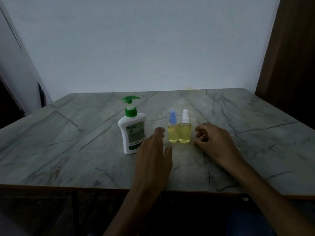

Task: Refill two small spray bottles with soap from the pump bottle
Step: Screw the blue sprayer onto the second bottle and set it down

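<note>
Grey marble-pattern counter (68,133) carried three upright things. White pump bottle (132,133) with green pump stood left. Just right of it, two small spray bottles side by side, touching: blue-capped bottle (173,129) and white-capped bottle (184,128), both holding yellow liquid. Left hand (153,155) spread, holding nothing, between pump bottle and sprays. Right hand (216,143) loosely curled, holding nothing, just right of white-capped bottle.

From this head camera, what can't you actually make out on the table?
- Label text on the pump bottle: too small and dim to read; its lower right corner is covered by the left hand.
- Soap level in that bottle: the white body is opaque.
- Palm of the right hand: turned away from the camera.
- Whether the two spray bottles touch each other: too dim.
</note>
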